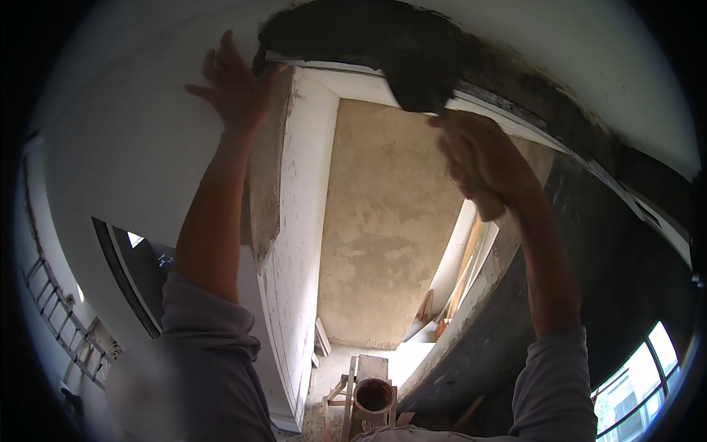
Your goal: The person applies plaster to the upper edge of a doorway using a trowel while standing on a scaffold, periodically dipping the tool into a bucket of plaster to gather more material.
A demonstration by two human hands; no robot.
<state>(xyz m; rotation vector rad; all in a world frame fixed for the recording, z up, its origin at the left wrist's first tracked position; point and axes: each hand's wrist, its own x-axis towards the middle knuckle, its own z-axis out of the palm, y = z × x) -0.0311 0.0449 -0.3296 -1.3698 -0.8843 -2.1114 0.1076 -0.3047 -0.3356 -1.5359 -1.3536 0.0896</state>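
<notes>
My right hand is closed round the pale handle of a trowel, which is raised at the top edge of an opening. Its dark blade lies against a band of dark, wet-looking mortar above the opening, and blade and mortar are hard to tell apart. My left hand is up at the opening's top left corner, fingers spread. Its thumb side is by the end of a thin light strip that runs along the mortar's lower edge; whether it presses on the strip I cannot tell.
Below me a round bucket stands on a wooden trestle. Boards lean inside the opening at the right. A ladder is at the far left, a window at the lower right.
</notes>
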